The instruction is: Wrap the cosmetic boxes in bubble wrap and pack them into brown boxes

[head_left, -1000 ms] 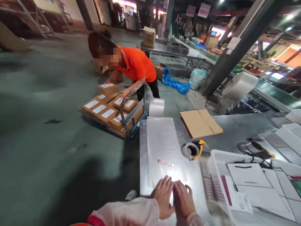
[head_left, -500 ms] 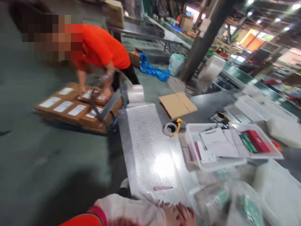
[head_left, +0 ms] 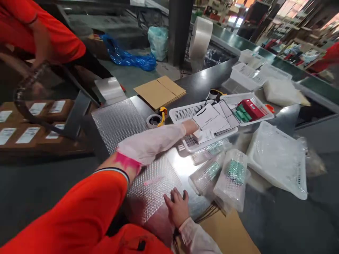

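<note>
My left hand [head_left: 190, 127] reaches into a white perforated basket [head_left: 185, 112], at the left side of a stack of white paper items [head_left: 209, 118]. Its fingers are hidden behind a small white box or paper there, so I cannot tell whether it grips anything. My right hand [head_left: 179, 208] hovers at or rests near the lower edge of a bubble wrap sheet [head_left: 113, 123], fingers spread and holding nothing. On that sheet lies a thin pink tool [head_left: 153, 181], perhaps a cutter. A red box [head_left: 250, 109] and green boxes [head_left: 241, 113] sit at the basket's right end.
Bubble-wrapped packs [head_left: 235, 173] and a white tray [head_left: 280, 158] lie to the right. Beyond the wrap are a tape dispenser [head_left: 156, 119] and flat cardboard [head_left: 160, 91]. At left, a person in orange [head_left: 47, 35] bends over labelled cartons [head_left: 26, 135] beside a metal trolley handle [head_left: 29, 116].
My view has swung to the right. My hands were close together at the wrap's near edge; my left has moved forward into the basket, while my right has spread its fingers.
</note>
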### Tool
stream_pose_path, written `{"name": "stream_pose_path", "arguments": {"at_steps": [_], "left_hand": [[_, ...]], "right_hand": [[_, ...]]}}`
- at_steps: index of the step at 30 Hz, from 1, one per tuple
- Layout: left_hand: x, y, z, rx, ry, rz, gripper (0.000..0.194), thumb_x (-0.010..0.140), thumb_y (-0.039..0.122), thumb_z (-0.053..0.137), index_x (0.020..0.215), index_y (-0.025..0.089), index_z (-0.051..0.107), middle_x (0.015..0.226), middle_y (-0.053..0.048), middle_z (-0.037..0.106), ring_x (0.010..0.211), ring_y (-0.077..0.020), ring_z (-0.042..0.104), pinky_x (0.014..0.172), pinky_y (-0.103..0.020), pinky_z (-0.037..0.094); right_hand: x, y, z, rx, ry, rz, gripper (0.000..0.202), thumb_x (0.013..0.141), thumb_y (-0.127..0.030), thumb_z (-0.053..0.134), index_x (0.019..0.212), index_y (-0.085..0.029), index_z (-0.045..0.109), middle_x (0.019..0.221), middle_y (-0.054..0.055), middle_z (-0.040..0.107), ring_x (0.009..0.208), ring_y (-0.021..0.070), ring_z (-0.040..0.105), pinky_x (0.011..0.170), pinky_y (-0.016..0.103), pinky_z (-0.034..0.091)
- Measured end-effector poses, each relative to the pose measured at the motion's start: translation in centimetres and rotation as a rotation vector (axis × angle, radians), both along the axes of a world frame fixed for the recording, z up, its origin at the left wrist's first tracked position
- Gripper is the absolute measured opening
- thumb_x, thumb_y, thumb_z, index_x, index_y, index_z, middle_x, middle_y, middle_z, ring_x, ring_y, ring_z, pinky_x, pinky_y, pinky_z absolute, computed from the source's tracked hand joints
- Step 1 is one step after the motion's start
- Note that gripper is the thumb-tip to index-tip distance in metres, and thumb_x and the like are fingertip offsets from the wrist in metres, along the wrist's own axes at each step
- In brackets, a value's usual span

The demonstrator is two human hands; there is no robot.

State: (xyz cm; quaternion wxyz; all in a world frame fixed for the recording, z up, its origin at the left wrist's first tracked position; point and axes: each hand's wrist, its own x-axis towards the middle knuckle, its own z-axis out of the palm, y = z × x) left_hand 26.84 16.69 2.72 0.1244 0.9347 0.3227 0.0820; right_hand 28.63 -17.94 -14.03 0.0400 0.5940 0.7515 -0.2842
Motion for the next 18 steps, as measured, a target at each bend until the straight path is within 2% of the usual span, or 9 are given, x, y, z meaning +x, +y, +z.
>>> {"name": "stream_pose_path", "arguments": {"at_steps": [2, 4, 5, 7, 9, 10, 12, 14, 18], "left_hand": [[-4.1, -1.4, 0.6, 0.012, 0.01, 0.012, 0.039, 0.086, 0.014, 0.061, 0.124, 0.006, 0.058, 0.119, -0.019, 0.065, 0.114, -0.0284, 0.058, 0.1, -0.043, 0.042], [-9.7, -3.4, 1.0, 0.002, -0.075, 0.052, 0.059, 0.09, 0.025, 0.059, 0.142, 0.006, 0.04, 0.131, -0.022, 0.058, 0.119, -0.0323, 0.054, 0.1, -0.046, 0.042], [-12.7, -4.6, 0.8, -0.072, -0.107, 0.04, 0.063, 0.091, 0.028, 0.057, 0.146, 0.008, 0.035, 0.132, -0.02, 0.057, 0.116, -0.031, 0.056, 0.098, -0.045, 0.043], [-18.2, -7.0, -0.8, -0.378, -0.086, 0.008, 0.062, 0.092, 0.031, 0.055, 0.147, 0.014, 0.032, 0.129, -0.013, 0.061, 0.108, -0.0248, 0.061, 0.093, -0.036, 0.048], [-22.1, -9.2, -3.6, -0.646, 0.034, 0.053, 0.05, 0.089, 0.028, 0.058, 0.136, 0.015, 0.045, 0.112, -0.006, 0.068, 0.096, -0.0209, 0.065, 0.085, -0.03, 0.051], [-23.3, -10.2, -5.3, -0.689, 0.096, 0.113, 0.045, 0.086, 0.025, 0.061, 0.129, 0.015, 0.051, 0.107, -0.005, 0.07, 0.094, -0.0206, 0.066, 0.084, -0.03, 0.051], [-24.2, -11.9, -8.5, -0.594, 0.155, 0.281, 0.044, 0.082, 0.019, 0.063, 0.125, 0.016, 0.055, 0.109, -0.007, 0.069, 0.1, -0.0235, 0.064, 0.09, -0.035, 0.05], [-23.2, -14.0, -10.9, -0.389, 0.117, 0.402, 0.04, 0.085, 0.018, 0.06, 0.125, 0.016, 0.057, 0.116, -0.011, 0.066, 0.109, -0.0266, 0.06, 0.097, -0.042, 0.045], [-18.7, -19.7, -13.4, -0.205, 0.112, 0.266, 0.028, 0.095, 0.017, 0.048, 0.118, 0.014, 0.063, 0.106, -0.014, 0.068, 0.102, -0.0257, 0.06, 0.093, -0.042, 0.046]], "right_hand": [[0.2, 0.4, 0.2, -0.018, 0.004, 0.031, 0.048, 0.099, -0.026, 0.045, 0.146, -0.037, 0.043, 0.148, 0.014, 0.049, 0.145, 0.0302, 0.032, 0.111, 0.068, 0.016], [0.3, 1.1, 0.7, -0.02, 0.002, 0.071, 0.047, 0.099, -0.023, 0.045, 0.144, -0.033, 0.046, 0.145, 0.015, 0.051, 0.143, 0.0301, 0.033, 0.11, 0.065, 0.017], [0.3, 1.5, 0.9, -0.01, -0.005, 0.091, 0.045, 0.099, -0.023, 0.045, 0.143, -0.031, 0.048, 0.141, 0.015, 0.053, 0.141, 0.0298, 0.035, 0.11, 0.063, 0.019], [0.3, 2.4, 1.4, 0.023, -0.025, 0.129, 0.041, 0.099, -0.022, 0.045, 0.138, -0.03, 0.053, 0.132, 0.014, 0.058, 0.133, 0.0288, 0.041, 0.108, 0.059, 0.022], [0.2, 3.1, 1.7, 0.058, -0.043, 0.166, 0.038, 0.098, -0.023, 0.047, 0.134, -0.029, 0.056, 0.125, 0.012, 0.061, 0.124, 0.0277, 0.047, 0.105, 0.056, 0.025], [0.2, 3.3, 1.8, 0.073, -0.05, 0.184, 0.036, 0.098, -0.023, 0.047, 0.133, -0.029, 0.057, 0.122, 0.011, 0.062, 0.12, 0.0272, 0.048, 0.104, 0.055, 0.026], [0.3, 3.5, 1.9, 0.101, -0.059, 0.216, 0.035, 0.098, -0.022, 0.049, 0.131, -0.029, 0.058, 0.12, 0.01, 0.063, 0.116, 0.0265, 0.05, 0.102, 0.054, 0.026], [0.3, 3.4, 1.9, 0.132, -0.073, 0.232, 0.034, 0.098, -0.023, 0.051, 0.13, -0.03, 0.059, 0.121, 0.01, 0.063, 0.115, 0.0261, 0.049, 0.1, 0.053, 0.026], [0.2, 3.7, 1.5, 0.227, -0.073, 0.301, 0.032, 0.098, -0.021, 0.053, 0.128, -0.028, 0.061, 0.129, 0.008, 0.061, 0.121, 0.025, 0.047, 0.099, 0.048, 0.029]]}}
